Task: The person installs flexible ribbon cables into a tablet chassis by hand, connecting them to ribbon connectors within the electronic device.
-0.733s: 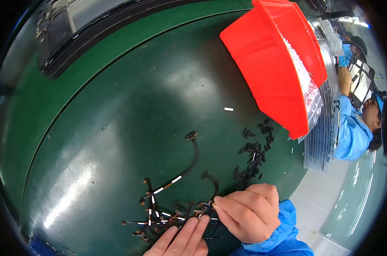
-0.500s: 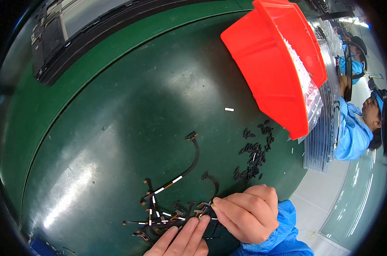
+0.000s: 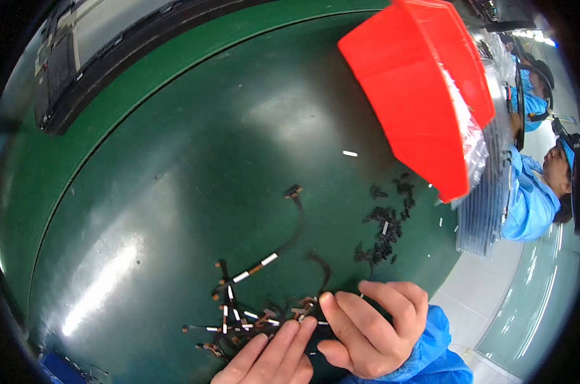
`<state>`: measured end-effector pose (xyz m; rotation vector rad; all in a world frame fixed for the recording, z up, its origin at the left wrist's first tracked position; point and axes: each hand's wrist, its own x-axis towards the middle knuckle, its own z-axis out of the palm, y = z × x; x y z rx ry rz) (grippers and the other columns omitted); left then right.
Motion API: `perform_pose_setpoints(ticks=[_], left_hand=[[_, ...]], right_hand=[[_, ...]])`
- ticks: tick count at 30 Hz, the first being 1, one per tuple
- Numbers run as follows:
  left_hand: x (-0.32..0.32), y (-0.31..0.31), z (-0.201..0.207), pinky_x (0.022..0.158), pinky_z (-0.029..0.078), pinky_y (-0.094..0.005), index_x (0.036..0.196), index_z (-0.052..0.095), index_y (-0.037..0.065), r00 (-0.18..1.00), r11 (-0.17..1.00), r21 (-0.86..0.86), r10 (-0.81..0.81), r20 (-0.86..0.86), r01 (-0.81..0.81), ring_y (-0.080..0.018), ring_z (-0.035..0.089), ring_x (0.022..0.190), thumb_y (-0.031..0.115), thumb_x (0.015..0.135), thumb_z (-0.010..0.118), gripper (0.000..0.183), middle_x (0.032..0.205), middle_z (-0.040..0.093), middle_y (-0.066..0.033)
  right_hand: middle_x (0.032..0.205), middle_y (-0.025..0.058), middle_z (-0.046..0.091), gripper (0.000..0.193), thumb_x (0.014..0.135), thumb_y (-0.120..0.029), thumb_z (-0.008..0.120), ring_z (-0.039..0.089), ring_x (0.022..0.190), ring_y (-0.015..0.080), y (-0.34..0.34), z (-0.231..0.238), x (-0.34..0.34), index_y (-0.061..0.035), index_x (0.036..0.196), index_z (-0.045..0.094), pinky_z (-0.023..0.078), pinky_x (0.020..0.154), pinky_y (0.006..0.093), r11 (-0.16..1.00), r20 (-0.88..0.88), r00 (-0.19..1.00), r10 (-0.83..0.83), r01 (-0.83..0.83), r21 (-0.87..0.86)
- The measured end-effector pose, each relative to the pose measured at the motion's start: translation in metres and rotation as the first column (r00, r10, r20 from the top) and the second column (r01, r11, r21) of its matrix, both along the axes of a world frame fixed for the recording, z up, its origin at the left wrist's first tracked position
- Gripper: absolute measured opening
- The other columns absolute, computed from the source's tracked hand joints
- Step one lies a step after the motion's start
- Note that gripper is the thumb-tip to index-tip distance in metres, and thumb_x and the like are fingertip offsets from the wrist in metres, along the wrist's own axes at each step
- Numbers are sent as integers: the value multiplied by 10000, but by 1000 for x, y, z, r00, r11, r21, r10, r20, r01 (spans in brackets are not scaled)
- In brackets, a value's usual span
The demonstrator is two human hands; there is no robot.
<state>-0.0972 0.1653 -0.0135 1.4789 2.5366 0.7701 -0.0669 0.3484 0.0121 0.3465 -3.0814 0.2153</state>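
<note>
My left hand (image 3: 270,355) lies at the lower edge, fingers stretched out side by side. Its fingertips rest on a pile of thin black flex cables (image 3: 246,324) with white strips and copper-coloured ends; its thumb is hidden. Just to the right is my right hand (image 3: 376,329), thumb and index finger apart. Its index fingertip is close to a curved black cable (image 3: 322,272) at the pile's edge. I see nothing held between its fingers. Another cable (image 3: 296,224) curves up and away from the pile, ending in a small connector.
Small black pieces (image 3: 384,233) lie heaped beyond my right hand, with a white strip (image 3: 350,153) farther off. A red bin (image 3: 411,96) stands at far right beside stacked clear trays (image 3: 482,217). A black framed part (image 3: 66,83) lies far left. Co-workers in blue (image 3: 530,198) sit at right.
My right hand has loosened from a pinch at the cable pile; its thumb has dropped away from the index finger and the fingers have spread. The left hand stays on the pile.
</note>
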Motion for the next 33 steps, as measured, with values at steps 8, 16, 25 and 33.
perform_pose_setpoints(ticks=[8,16,25,33], left_hand=[[12,16,-9,1050,423,-382,893,592,3,995,992,87,99,-32,-96,-279,555,1234,52,912,498,108,1248,630,-162],[24,7,37,1033,440,-440,989,553,-24,974,960,197,173,149,-201,-328,532,1242,-14,804,586,188,1286,578,-201],[11,-16,61,949,475,-435,1021,582,9,870,910,179,278,407,-375,-360,589,1167,37,862,562,163,1157,653,-195],[-143,-77,-20,1065,355,-495,1277,480,-75,350,347,156,937,-9,-925,-403,490,1226,321,955,535,513,1260,560,-242]], right_hand=[[910,87,649,387,707,-32,760,608,839,259,27,-4,4,-25,1091,710,488,731,350,849,-56,958,-281,221,-480],[980,54,641,414,622,-53,703,598,817,202,20,23,46,-42,1035,734,487,675,301,906,-235,968,83,-172,-388],[955,86,636,238,692,-71,724,616,854,234,7,20,12,-28,925,699,506,699,339,876,-416,880,231,-374,-304],[944,17,679,108,874,-114,684,584,952,121,-5,25,-225,-15,913,696,421,902,278,362,150,983,111,100,-927]])
